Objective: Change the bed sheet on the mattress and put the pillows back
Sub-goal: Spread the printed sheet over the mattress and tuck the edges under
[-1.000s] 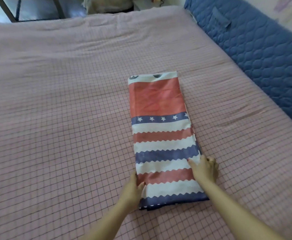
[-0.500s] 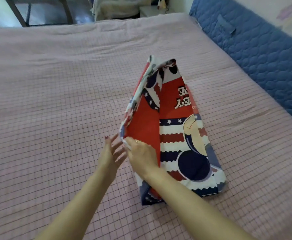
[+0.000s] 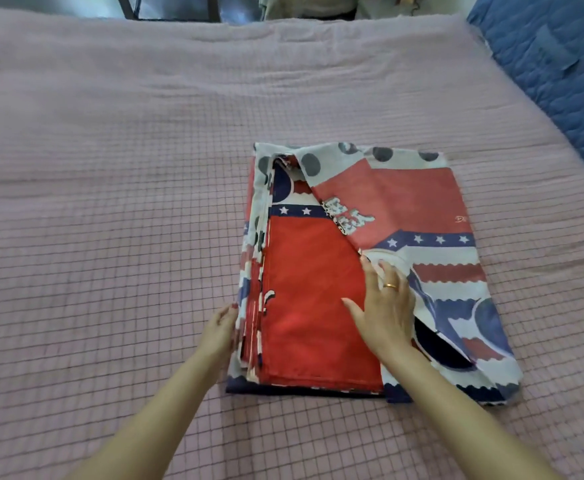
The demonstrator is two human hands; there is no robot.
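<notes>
A folded bed sheet (image 3: 318,289), red, white and blue with stars and wavy stripes, lies partly opened on the pink checked mattress (image 3: 110,237). One flap is spread to the right, showing a cartoon print. My right hand (image 3: 384,306), with a ring on one finger, lies flat with spread fingers on the sheet where the flap meets the red panel. My left hand (image 3: 221,332) touches the stacked left edge of the folds; its fingertips are hidden in the layers.
A blue quilted pad (image 3: 560,74) stands along the mattress's right side. Beyond the far edge of the bed are dark metal frame legs (image 3: 169,8) and pale furniture (image 3: 311,5).
The narrow folded sheet has been opened one fold to the right and is now about twice as wide. My right hand moved from the raised flap's edge to lie flat on the sheet.
</notes>
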